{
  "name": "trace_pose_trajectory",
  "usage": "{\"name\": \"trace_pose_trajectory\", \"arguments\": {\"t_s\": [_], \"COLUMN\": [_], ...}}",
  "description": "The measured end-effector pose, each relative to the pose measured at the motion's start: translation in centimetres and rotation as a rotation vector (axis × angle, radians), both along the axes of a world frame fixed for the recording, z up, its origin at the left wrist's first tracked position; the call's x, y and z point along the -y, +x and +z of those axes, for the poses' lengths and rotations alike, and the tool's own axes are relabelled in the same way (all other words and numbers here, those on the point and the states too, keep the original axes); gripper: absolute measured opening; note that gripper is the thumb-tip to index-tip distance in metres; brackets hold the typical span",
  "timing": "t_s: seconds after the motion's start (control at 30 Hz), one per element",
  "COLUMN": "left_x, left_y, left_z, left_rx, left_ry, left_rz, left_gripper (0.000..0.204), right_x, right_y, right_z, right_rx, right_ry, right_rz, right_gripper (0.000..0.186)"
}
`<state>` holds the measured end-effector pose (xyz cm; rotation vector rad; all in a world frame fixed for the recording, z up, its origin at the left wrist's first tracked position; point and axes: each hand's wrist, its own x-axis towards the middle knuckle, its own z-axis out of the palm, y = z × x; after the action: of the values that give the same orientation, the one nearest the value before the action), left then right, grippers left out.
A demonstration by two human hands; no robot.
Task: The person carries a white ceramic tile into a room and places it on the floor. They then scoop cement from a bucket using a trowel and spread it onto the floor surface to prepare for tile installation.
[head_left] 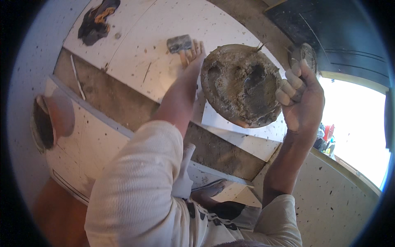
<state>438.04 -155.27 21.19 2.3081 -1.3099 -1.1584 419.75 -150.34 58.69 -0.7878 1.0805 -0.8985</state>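
Observation:
My left hand [191, 57] reaches onto a white speckled step [127, 45], fingers apart and touching a small dark grey block [179, 42]. Right of it is a round shallow pan [240, 86] with wet, grainy grey mortar and a wire handle at its top. My right hand [300, 92] is raised at the pan's right rim with fingers curled; what they hold, if anything, is hidden. Just behind that hand is a smaller round grimy object [308, 55], partly covered.
A dark crumpled item [96, 22] and thin strip [77, 76] lie upper left. A terracotta-coloured container [59, 121] sits on the lower step. Upper right are a dark panel [345, 41] and bright opening [356, 127], with red and dark items [328, 131] beside it.

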Motion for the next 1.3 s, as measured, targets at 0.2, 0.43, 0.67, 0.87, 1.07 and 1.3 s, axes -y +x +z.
{"name": "trace_pose_trajectory", "arguments": {"t_s": [0.2, 0.43, 0.67, 0.87, 1.07, 1.3], "left_x": [-3.2, -24.1, -40.1, -46.1, -46.4, -46.0], "left_y": [6.5, 20.0, 31.5, 39.9, 47.5, 50.8], "left_z": [3.7, 8.2, 14.0, 18.3, 14.8, 13.4], "left_rx": [-1.052, -0.6, 0.326, 1.009, 0.925, 0.735], "left_ry": [-0.283, -0.735, -0.821, -0.828, -0.446, -0.21], "left_rz": [-0.044, 0.372, 0.853, 0.88, 0.747, 0.713], "left_gripper": [0.083, 0.051, 0.04, 0.055, 0.075, 0.046], "right_x": [-8.8, -12.7, -13.2, -12.7, -11.2, -8.7], "right_y": [1.5, 6.9, 13.0, 16.8, 17.1, 13.6], "right_z": [-2.2, -6.0, -10.2, -13.1, -14.2, -13.9], "right_rx": [-0.009, -0.059, -0.081, -0.162, -0.242, -0.643], "right_ry": [0.09, 0.109, 0.054, -0.046, -0.122, -0.467], "right_rz": [0.052, 0.196, 0.322, 0.317, 0.444, 0.715], "right_gripper": [0.026, 0.027, 0.025, 0.025, 0.026, 0.028]}}
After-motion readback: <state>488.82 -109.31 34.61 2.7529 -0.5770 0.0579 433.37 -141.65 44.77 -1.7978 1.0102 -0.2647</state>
